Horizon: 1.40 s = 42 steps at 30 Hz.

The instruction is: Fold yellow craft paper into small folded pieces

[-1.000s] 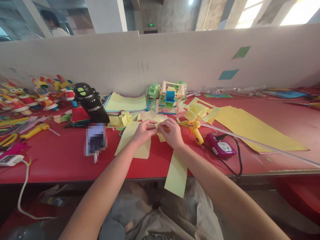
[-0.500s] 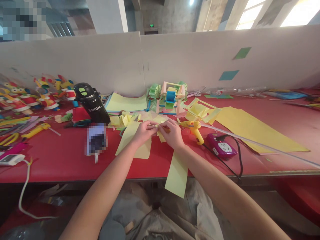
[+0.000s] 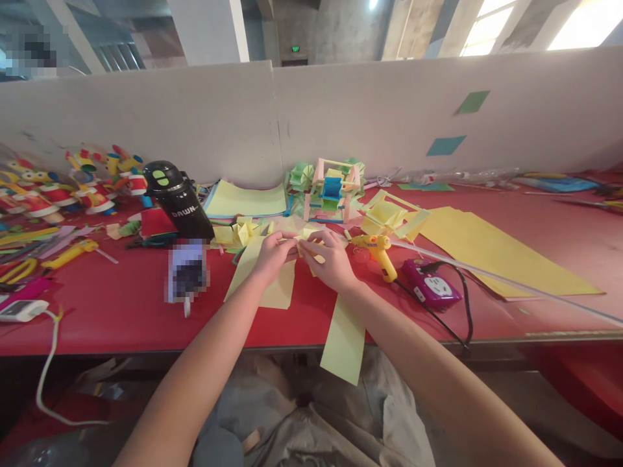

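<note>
My left hand [image 3: 276,257] and my right hand [image 3: 333,262] meet over the middle of the red table, fingertips close together. Both hands are closed in a pinch on a small piece of yellow paper [image 3: 313,266], mostly hidden by my fingers. Beneath my left hand lies a pale yellow sheet [image 3: 277,293]. Under my right forearm a pale yellow paper strip [image 3: 343,337] hangs over the table's front edge. Just to the right of my right hand rests a yellow glue gun [image 3: 382,254]. Behind my hands stands a paper-and-stick model with a blue wheel [image 3: 332,188].
A black bottle [image 3: 179,202] and a blurred device on a stand [image 3: 187,275] are at the left. To the right are a purple power socket [image 3: 431,285] with a black cord, a yellow stick frame [image 3: 393,215] and large yellow sheets [image 3: 501,253]. A white partition [image 3: 370,117] closes the back.
My fingertips have shifted slightly left, and my right fingers have stretched toward the left hand. The yellow paper is now more covered. The things on the table have not moved.
</note>
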Motion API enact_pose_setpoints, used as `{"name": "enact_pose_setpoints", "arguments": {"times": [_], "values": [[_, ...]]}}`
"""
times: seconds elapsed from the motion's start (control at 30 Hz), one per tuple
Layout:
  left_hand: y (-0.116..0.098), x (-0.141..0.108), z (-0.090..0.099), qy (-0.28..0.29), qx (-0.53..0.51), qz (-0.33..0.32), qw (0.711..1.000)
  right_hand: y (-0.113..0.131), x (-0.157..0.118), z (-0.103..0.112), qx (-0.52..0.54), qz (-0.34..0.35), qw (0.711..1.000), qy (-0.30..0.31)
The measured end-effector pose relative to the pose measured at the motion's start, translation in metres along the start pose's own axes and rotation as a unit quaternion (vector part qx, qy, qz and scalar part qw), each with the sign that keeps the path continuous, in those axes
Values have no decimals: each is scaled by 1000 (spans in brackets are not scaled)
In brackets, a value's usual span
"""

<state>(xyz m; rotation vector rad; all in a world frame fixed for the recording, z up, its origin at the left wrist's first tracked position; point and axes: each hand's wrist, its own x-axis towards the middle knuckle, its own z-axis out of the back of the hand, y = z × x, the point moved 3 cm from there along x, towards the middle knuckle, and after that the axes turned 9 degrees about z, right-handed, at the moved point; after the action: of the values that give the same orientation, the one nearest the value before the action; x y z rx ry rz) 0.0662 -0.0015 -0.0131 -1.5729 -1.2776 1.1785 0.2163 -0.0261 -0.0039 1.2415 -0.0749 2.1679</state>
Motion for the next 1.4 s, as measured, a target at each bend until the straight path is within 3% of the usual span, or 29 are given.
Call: {"name": "enact_pose_setpoints", "arguments": {"times": [0.4, 0.7, 0.83, 0.97, 1.07, 1.17, 1.27, 1.33, 1.4], "values": [[-6, 0, 2, -54, -25, -28, 998, 7, -1, -3, -60, 12, 997, 56], [-9, -5, 1, -19, -10, -31, 999, 4, -3, -3, -60, 4, 996, 68], [-9, -2, 5, -37, -20, -51, 998, 5, -3, -4, -41, 9, 996, 78], [-12, 3, 14, -75, -45, -89, 992, 7, -1, 0, 1, 17, 999, 34], [-15, 4, 18, -83, -32, -125, 988, -2, -1, 7, 85, -58, 991, -83], [-14, 3, 15, -52, -13, -137, 989, -17, -3, 8, 225, -210, 939, -151], [-12, 2, 10, -22, 24, -143, 989, -20, -2, 0, 345, -289, 891, -55], [-11, 1, 7, -13, 45, -142, 989, -19, -1, -3, 378, -288, 880, -22], [-10, 1, 6, -8, 46, -136, 990, -20, -1, -4, 377, -282, 881, -28]]}}
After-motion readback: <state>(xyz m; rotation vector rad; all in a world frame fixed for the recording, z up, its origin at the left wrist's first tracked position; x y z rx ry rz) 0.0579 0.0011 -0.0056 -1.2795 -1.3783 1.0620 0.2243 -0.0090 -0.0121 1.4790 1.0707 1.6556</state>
